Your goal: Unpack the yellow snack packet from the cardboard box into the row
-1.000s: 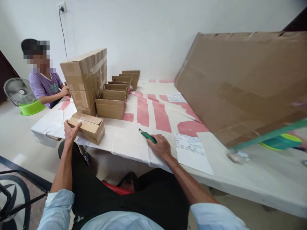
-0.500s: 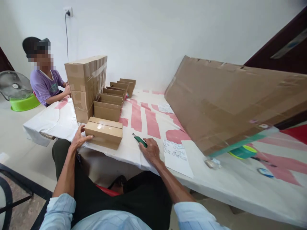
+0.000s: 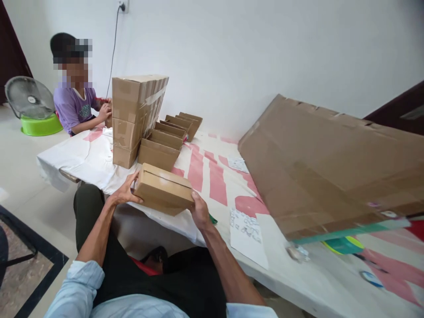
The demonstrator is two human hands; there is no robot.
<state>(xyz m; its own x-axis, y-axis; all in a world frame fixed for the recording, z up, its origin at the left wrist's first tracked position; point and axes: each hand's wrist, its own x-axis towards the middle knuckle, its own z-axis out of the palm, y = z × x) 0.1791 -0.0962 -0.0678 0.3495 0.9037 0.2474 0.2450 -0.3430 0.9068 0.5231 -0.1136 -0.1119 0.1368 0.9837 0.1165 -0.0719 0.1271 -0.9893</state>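
A closed cardboard box (image 3: 164,190) with clear tape on its top is held between my two hands at the table's near edge. At its left end, my left hand (image 3: 125,191) grips the side with thumb and fingers. My right hand (image 3: 200,208) clasps the right end. The box sits at an angle; whether its underside touches the table I cannot tell. Beside my right wrist a bit of the green utility knife (image 3: 213,219) shows, lying on the cloth, the rest hidden by my hand.
Behind the box stand a tall taped carton stack (image 3: 127,119) and a row of open boxes (image 3: 159,152). A sheet with writing (image 3: 248,240) lies right, near a big leaning cardboard panel (image 3: 318,172). Across the table sits a person (image 3: 74,106), a fan (image 3: 31,99) behind.
My right hand has let go of the green utility knife and moved left onto the box's right end. The box has turned slightly, and the view has shifted.
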